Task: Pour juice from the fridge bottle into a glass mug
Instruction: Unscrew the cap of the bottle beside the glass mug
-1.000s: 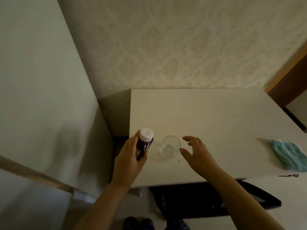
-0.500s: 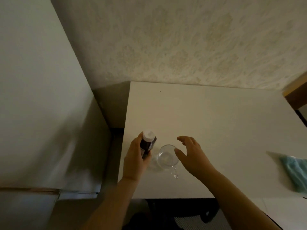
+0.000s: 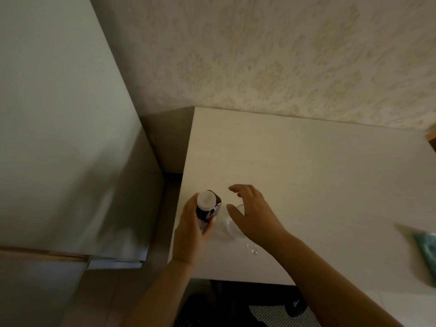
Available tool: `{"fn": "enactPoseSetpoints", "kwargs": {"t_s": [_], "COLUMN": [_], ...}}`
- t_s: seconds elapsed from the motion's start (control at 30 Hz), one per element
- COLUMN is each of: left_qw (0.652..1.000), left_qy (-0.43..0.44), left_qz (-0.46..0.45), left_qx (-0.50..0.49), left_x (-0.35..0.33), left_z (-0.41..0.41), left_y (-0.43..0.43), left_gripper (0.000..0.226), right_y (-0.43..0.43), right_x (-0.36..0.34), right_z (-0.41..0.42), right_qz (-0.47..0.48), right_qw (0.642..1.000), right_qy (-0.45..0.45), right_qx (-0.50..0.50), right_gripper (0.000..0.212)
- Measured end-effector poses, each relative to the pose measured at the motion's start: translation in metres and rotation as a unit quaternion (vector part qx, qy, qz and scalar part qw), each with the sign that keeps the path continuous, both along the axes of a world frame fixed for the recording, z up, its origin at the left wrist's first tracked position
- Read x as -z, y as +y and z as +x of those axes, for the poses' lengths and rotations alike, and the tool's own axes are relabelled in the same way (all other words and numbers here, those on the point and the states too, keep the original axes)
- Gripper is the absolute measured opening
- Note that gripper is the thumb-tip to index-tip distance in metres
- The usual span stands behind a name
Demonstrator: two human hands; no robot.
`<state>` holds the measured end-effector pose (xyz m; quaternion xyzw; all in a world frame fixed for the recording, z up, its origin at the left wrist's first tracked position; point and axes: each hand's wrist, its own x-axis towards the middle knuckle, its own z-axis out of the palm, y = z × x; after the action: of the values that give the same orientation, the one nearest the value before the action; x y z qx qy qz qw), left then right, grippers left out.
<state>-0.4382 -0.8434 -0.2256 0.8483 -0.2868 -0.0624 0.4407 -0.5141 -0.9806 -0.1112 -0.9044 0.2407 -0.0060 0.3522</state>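
My left hand (image 3: 191, 230) grips a dark juice bottle (image 3: 207, 208) with a white cap, upright near the left front corner of the white table (image 3: 306, 173). A clear glass mug (image 3: 227, 226) stands on the table right beside the bottle, partly hidden under my right hand (image 3: 252, 213). That hand hovers over the mug with fingers spread and relaxed, reaching toward the bottle's cap. Whether it touches the mug I cannot tell.
A pale fridge (image 3: 59, 138) fills the left side, with a narrow gap between it and the table. Patterned wallpaper (image 3: 283, 55) rises behind the table. A teal cloth (image 3: 427, 251) lies at the right edge. A dark chair (image 3: 271, 308) sits under the table front.
My right hand has moved left over the mug toward the bottle. The bottle has stayed in my left hand, and the view has tilted and shifted right.
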Motion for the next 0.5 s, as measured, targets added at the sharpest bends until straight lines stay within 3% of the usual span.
{"fn": "enactPoseSetpoints", "kwargs": {"t_s": [0.17, 0.3, 0.5], "left_qw": [1.0, 0.998, 0.999], "left_qy": [0.012, 0.039, 0.01], "left_qz": [-0.015, -0.038, -0.031], "left_qx": [0.023, 0.023, 0.042], "left_x": [-0.006, -0.009, -0.015], "left_z": [0.002, -0.001, 0.0], "left_y": [0.008, 0.016, 0.02], "left_gripper": [0.063, 0.056, 0.053], "right_y": [0.016, 0.029, 0.031], "right_x": [-0.012, -0.011, -0.007], "right_z": [0.024, 0.032, 0.039], "right_qz": [-0.022, -0.101, -0.106], "right_qw": [0.997, 0.987, 0.988], "right_qy": [-0.015, 0.012, 0.026], "right_qx": [-0.075, -0.123, -0.106], "right_gripper": [0.049, 0.048, 0.043]}}
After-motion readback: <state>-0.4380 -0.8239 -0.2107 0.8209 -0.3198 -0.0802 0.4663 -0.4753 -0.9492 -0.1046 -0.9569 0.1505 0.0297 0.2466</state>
